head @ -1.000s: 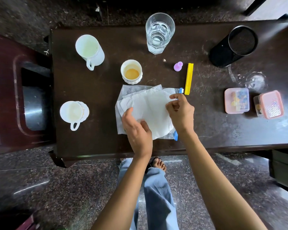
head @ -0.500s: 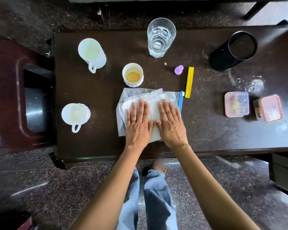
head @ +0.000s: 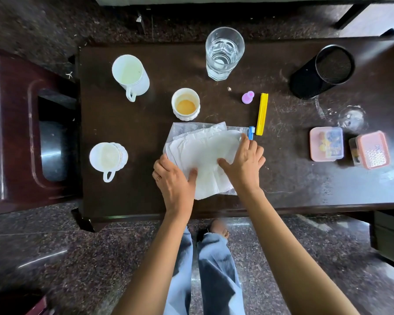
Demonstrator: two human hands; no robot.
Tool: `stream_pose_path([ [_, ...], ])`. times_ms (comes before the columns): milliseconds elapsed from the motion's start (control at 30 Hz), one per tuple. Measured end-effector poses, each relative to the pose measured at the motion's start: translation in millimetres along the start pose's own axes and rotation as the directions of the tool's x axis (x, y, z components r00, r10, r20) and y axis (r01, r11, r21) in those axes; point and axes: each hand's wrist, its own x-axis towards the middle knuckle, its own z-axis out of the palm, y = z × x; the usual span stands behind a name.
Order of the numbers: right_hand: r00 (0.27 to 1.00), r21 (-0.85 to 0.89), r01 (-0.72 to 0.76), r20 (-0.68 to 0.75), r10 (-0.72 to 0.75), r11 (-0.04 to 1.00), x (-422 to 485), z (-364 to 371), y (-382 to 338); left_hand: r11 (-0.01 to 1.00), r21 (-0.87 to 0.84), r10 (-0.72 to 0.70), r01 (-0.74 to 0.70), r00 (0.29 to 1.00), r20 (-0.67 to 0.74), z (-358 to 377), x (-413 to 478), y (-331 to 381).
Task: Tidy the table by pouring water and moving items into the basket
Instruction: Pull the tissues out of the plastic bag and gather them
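while both hands gather the napkins [head: 205, 155] at 6 o'clock, left hand [head: 175, 180] and right hand [head: 243, 162] pinching the stack's edges, little looks done: glass [head: 224, 53] at 12 holds water, basket [head: 323, 71] at 2 appears empty, cups, clip and boxes unmoved.

Blue clip [head: 251, 132] mostly hidden under right hand [head: 245, 163]; left fingertips tucked beneath tissue stack [head: 205, 155].

Readable text: none anywhere on the table.
Pink-lidded box [head: 326, 143]: colourful print inside, too blurred to read.
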Motion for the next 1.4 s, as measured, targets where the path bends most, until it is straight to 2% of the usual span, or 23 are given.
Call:
stream_pose_path([
  [100,0.996,0.104,-0.076,0.058,0.07,0.992,6,-4,-1,0.997,-0.054,-0.055,0.053,0.998,-0.037,-3,5,2],
  [200,0.988,0.141,-0.1,0.13,0.082,0.985,11,-11,-3,0.994,-0.105,-0.038,0.03,0.996,-0.077,-8,2,5],
  [333,0.973,0.175,-0.103,0.222,0.063,0.979,15,-17,-8,0.945,-0.321,-0.061,0.06,0.998,0.008,-8,-3,9],
  [567,0.985,0.29,-0.129,0.147,0.089,0.948,12,-31,-4,0.855,-0.476,-0.175,0.203,0.979,0.104,-10,4,19],
  [667,0.988,0.359,-0.045,0.153,-0.011,0.932,11,-33,-8,0.802,-0.542,-0.2,0.252,0.968,0.155,-12,8,18],
  [733,0.982,0.43,0.005,0.167,-0.084,0.903,12,-34,-12,0.786,-0.558,-0.202,0.267,0.963,0.176,-15,10,17],
  [800,0.982,0.478,0.002,0.165,-0.092,0.878,14,-33,-13,0.795,-0.546,-0.198,0.265,0.964,0.179,-15,13,16],
  [933,0.993,0.512,-0.101,0.106,0.054,0.853,17,-26,-7,0.843,-0.473,-0.19,0.256,0.964,0.183,-11,17,15],
  [1033,0.993,0.436,-0.122,0.051,0.111,0.892,15,-23,-6,0.873,-0.427,-0.182,0.235,0.97,0.161,-10,17,17],
  [1167,0.972,0.402,-0.192,0.203,0.118,0.895,15,-20,-11,0.87,-0.453,-0.139,0.193,0.979,0.15,-14,17,17],
  [1267,0.956,0.342,-0.226,0.256,0.141,0.912,22,-19,-15,0.779,-0.576,-0.115,0.247,0.96,0.255,-20,20,19],
  [1400,0.936,0.358,-0.227,0.335,0.103,0.906,24,-22,-18,0.555,-0.728,-0.107,0.401,0.903,0.415,-29,24,22],
])
